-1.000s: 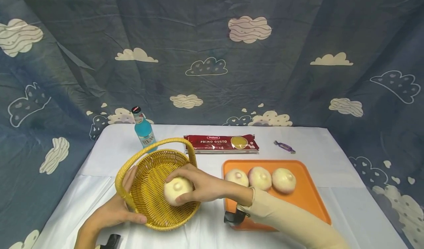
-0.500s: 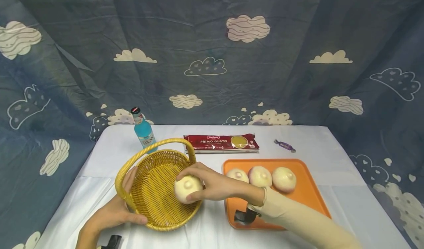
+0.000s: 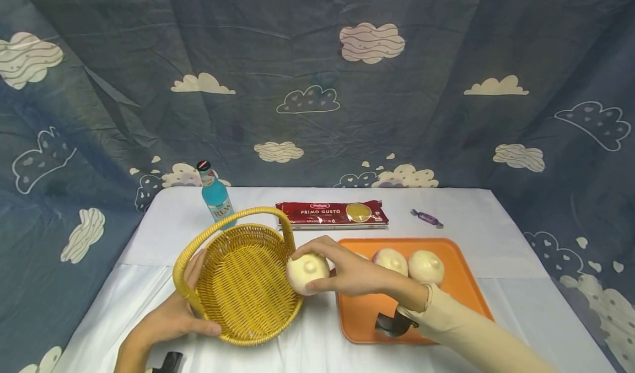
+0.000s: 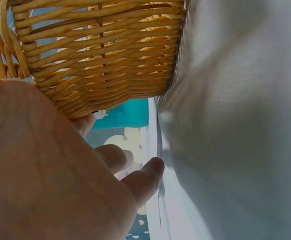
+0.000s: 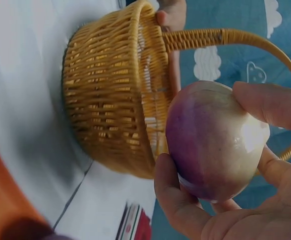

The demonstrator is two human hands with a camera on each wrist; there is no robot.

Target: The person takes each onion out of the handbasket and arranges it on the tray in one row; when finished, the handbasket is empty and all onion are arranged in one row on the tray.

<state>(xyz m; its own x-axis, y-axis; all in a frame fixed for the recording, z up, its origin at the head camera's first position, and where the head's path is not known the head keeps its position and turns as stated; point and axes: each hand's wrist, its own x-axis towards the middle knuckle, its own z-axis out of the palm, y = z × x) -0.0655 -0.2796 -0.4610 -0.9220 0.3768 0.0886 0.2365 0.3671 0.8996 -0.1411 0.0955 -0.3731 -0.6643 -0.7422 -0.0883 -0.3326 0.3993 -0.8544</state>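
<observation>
My right hand [image 3: 347, 268] grips a white-and-purple turnip [image 3: 307, 274] at the right rim of a yellow wicker basket [image 3: 248, 285]. In the right wrist view the turnip [image 5: 215, 140] shows its purple side, thumb and fingers around it, with the basket [image 5: 105, 95] behind. My left hand [image 3: 171, 315] holds the basket's left side, thumb by the near rim and fingers along the outer wall. The left wrist view shows the outer fingers of the left hand [image 4: 60, 165] below the wicker wall. Several turnips [image 3: 425, 268] sit on an orange tray [image 3: 466, 296]; my right hand partly hides one.
A blue bottle [image 3: 216, 199] stands behind the basket. A red spaghetti pack [image 3: 331, 215] lies at the back middle, and a purple wrapped candy [image 3: 426, 219] lies to its right. A dark cloud-print cloth [image 3: 317, 136] hangs behind the white-covered table [image 3: 506, 263].
My right hand has moved the turnip from inside the basket rightward and slightly up to its right rim. The left hand and the basket have stayed in place.
</observation>
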